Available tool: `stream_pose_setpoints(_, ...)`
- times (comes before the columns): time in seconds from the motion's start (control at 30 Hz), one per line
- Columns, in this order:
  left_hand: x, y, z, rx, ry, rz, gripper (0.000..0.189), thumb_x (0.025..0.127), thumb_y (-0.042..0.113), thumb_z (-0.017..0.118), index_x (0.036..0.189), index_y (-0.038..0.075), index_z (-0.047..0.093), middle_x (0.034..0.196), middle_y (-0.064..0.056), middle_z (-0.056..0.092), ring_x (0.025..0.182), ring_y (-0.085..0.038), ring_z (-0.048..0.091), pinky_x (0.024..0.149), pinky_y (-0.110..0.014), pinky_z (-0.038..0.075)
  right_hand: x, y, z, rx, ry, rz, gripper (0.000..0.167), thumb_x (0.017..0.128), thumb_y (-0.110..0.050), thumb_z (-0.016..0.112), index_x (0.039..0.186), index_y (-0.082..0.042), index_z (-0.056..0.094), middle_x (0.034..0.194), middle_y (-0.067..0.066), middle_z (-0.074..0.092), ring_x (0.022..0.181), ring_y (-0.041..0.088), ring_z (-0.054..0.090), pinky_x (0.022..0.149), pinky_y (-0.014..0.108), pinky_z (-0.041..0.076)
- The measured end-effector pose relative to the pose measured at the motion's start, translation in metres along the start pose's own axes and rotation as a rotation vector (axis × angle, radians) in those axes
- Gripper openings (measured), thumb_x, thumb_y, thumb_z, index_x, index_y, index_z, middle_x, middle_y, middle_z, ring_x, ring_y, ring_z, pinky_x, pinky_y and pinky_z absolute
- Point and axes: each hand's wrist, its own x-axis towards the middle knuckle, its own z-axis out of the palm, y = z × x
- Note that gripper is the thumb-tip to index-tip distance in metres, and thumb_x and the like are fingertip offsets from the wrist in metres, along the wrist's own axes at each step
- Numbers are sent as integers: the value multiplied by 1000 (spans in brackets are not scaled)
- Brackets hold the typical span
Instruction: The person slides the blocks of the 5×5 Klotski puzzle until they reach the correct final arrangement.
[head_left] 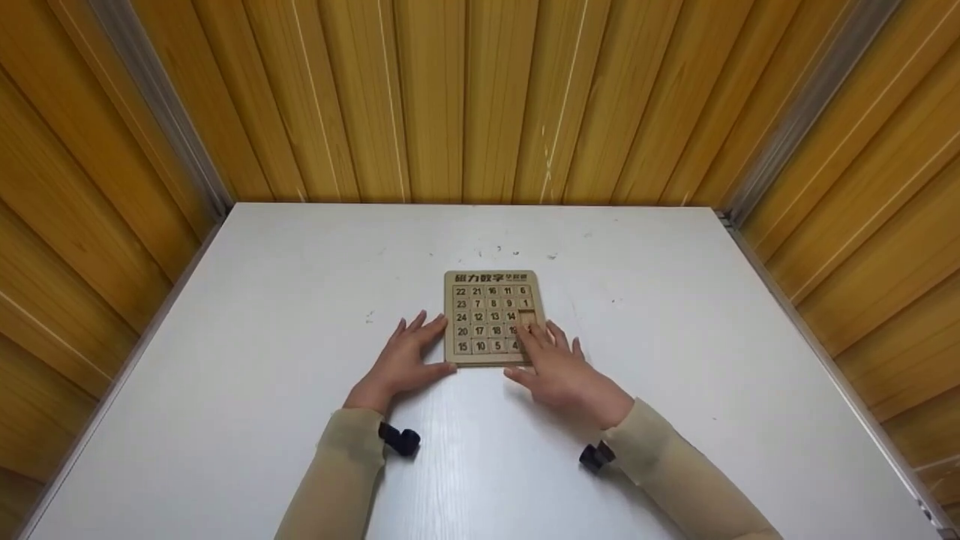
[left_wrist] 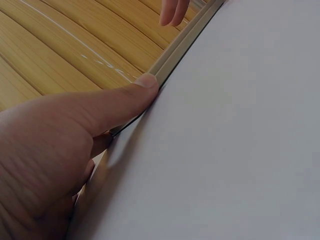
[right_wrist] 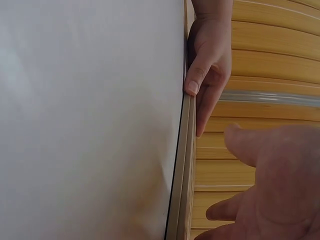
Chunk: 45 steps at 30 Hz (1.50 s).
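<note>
- Sliding a tile appears to be the step in hand: light, level fingertip pressure, square to the rows, should stop the tiles (head_left: pixel 494 317) binding.
- Board (head_left: pixel 480 361): flat on the table (head_left: pixel 225 450), between both hands; gap (head_left: pixel 527 316) in the right column, third row.
- Left hand (head_left: pixel 405 361): grips the near left corner, thumb at the near edge, forefinger at the left edge; a firm brace here should resist the push.
- Right hand (head_left: pixel 562 375): fingers extended and parted over the lower right tiles, just below the gap; nothing gripped; thumb clear of the board.
</note>
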Motion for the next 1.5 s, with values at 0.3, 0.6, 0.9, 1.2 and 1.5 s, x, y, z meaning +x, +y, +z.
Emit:
stream_pose_setpoints(0.3, 0, -1, 0, -4, 5, 5, 89, 84, 41, 82, 158, 17, 40, 165, 1, 39, 161, -26, 18, 135, -48, 3, -3, -1, 1, -27, -9, 2, 84, 102, -56, 53, 166, -16, 17, 174, 14, 12, 162, 39, -2, 128, 71, -2)
stream_pose_setpoints(0.6, -1, -1, 0, -6, 15, 16, 89, 84, 42, 82, 158, 15, 41, 165, -1, 40, 161, -29, 19, 135, -51, 4, 8, 2, 0, -14, -2, 4, 84, 102, -54, 54, 165, -12, 19, 174, 14, 12, 162, 40, -2, 128, 71, -2)
stream_pose_setpoints(0.9, 0, -1, 1, -9, 14, 20, 89, 84, 42, 82, 158, 15, 42, 164, -2, 41, 161, -28, 20, 135, -50, 5, 19, 5, -1, 9, -2, 5, 84, 102, -53, 55, 165, -10, 19, 174, 14, 8, 161, 41, -4, 127, 72, -2)
stream_pose_setpoints(1.2, 0, -2, 0, 8, -1, 14, 90, 84, 44, 82, 159, 17, 39, 166, 0, 38, 161, -27, 19, 135, -49, 4, -1, 5, -1, 10, -2, -31, 85, 102, -53, 55, 166, -15, 16, 175, 12, 6, 162, 38, -4, 128, 71, -1)
stream_pose_setpoints(1.5, 0, -1, -1, 11, -7, 25, 90, 85, 44, 81, 159, 15, 39, 165, -1, 38, 161, -27, 18, 135, -49, 3, -30, 7, 2, -41, -23, -65, 83, 101, -52, 58, 166, -15, 21, 173, 14, 16, 161, 42, 4, 125, 76, 5)
